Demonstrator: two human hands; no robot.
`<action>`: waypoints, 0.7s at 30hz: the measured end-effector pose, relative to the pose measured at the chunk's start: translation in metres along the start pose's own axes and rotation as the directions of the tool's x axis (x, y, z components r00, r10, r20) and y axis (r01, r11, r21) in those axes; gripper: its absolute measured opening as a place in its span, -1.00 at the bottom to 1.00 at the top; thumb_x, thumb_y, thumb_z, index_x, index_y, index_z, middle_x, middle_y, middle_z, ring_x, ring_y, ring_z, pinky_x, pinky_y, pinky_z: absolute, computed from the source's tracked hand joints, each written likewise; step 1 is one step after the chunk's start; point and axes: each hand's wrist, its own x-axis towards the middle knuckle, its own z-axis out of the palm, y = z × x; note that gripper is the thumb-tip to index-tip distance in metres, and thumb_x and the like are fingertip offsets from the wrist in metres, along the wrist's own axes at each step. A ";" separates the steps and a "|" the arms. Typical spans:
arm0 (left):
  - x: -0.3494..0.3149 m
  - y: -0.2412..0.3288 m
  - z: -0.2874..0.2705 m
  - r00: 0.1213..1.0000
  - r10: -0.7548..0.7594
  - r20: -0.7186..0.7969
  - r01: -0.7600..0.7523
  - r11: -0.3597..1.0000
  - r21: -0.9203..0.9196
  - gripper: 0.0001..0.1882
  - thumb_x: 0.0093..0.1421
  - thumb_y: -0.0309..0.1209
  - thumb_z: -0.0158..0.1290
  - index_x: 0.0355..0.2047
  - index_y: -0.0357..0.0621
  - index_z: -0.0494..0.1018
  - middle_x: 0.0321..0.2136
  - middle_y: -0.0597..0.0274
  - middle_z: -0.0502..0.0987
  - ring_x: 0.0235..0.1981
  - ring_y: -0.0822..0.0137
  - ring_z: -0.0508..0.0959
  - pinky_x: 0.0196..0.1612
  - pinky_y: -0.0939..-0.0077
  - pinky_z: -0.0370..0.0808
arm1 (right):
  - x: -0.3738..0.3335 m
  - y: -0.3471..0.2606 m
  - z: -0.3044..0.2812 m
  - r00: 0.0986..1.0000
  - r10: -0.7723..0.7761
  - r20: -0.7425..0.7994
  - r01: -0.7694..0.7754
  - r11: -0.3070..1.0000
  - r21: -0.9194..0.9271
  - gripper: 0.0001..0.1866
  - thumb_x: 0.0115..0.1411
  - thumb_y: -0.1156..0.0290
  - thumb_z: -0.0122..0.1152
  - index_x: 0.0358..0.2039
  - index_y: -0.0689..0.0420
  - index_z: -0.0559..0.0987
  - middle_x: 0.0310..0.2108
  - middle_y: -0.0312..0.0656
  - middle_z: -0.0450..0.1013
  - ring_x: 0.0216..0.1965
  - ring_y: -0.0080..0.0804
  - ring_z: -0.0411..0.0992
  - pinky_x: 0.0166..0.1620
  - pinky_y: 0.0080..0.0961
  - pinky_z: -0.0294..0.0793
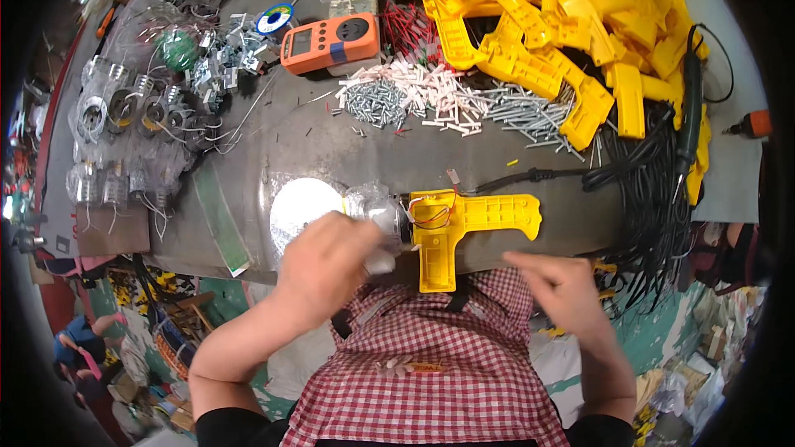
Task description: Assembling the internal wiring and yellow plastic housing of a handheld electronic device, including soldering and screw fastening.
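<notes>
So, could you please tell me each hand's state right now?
Left hand: blurred, at the crumpled clear plastic wrapping; its grip cannot be told.
Right hand: open, nothing visible in it.

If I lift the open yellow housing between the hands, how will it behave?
The yellow housing looks like moulded plastic, so probably stiff and fairly light. Its thin wires loop over the open side and might slip out if tilted. The black cable running up to it would probably drag.

Smooth plastic housing (437, 265); smooth tabletop (286, 145); matt cloth apron (373, 401); shiny metal screws (377, 104).
</notes>
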 end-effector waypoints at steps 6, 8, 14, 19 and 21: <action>0.008 -0.024 0.026 0.992 -0.105 -0.064 0.078 0.940 -0.332 -0.24 -0.03 -0.68 0.03 0.22 -0.20 0.05 -0.13 0.07 0.50 -0.09 0.04 0.44 0.03 0.13 0.34 | -0.013 -0.011 -0.003 0.990 0.125 -0.059 -0.132 0.983 -0.124 -0.65 0.03 0.62 0.11 -0.13 0.16 0.57 -0.44 0.00 0.51 -0.50 -0.18 0.49 -0.37 -0.44 0.44; 0.014 -0.034 0.033 0.997 -0.004 -0.079 -0.021 0.950 -0.312 -0.23 -0.04 -0.75 -0.07 0.23 -0.18 0.01 -0.24 0.11 0.51 -0.11 0.02 0.46 0.13 0.06 0.27 | -0.012 -0.011 0.004 0.987 0.118 -0.107 -0.130 0.985 -0.111 -0.65 0.00 0.63 0.13 -0.15 0.17 0.57 -0.47 -0.03 0.50 -0.52 -0.18 0.47 -0.40 -0.43 0.43; 0.009 -0.056 0.032 0.997 0.019 -0.074 -0.050 0.892 -0.449 -0.17 -0.06 -0.78 -0.17 0.27 -0.17 -0.09 -0.40 0.16 0.45 -0.30 0.19 0.52 0.19 0.08 0.22 | 0.006 -0.016 0.009 0.990 -0.124 -0.066 0.092 0.930 -0.355 -0.61 -0.07 0.60 0.20 -0.14 0.20 0.55 -0.61 -0.14 0.42 -0.57 -0.23 0.43 -0.41 -0.34 0.41; 0.002 -0.050 0.023 1.000 0.017 -0.025 -0.027 0.879 -0.476 -0.14 -0.07 -0.58 -0.13 0.27 -0.37 -0.21 -0.36 0.08 0.48 -0.45 0.31 0.36 -0.24 0.37 0.28 | 0.014 -0.019 0.017 0.986 -0.163 -0.022 0.145 0.924 -0.354 -0.60 -0.11 0.58 0.20 -0.15 0.23 0.53 -0.63 -0.17 0.42 -0.59 -0.26 0.42 -0.41 -0.34 0.42; -0.001 -0.039 0.018 0.999 0.031 0.013 -0.025 0.938 -0.347 -0.13 -0.02 -0.52 -0.05 0.28 -0.32 -0.22 -0.24 0.11 0.50 -0.41 0.28 0.42 -0.13 0.31 0.23 | 0.018 -0.021 0.020 0.986 -0.167 -0.007 0.154 0.924 -0.349 -0.61 -0.11 0.57 0.20 -0.17 0.24 0.53 -0.63 -0.18 0.42 -0.59 -0.26 0.42 -0.42 -0.35 0.42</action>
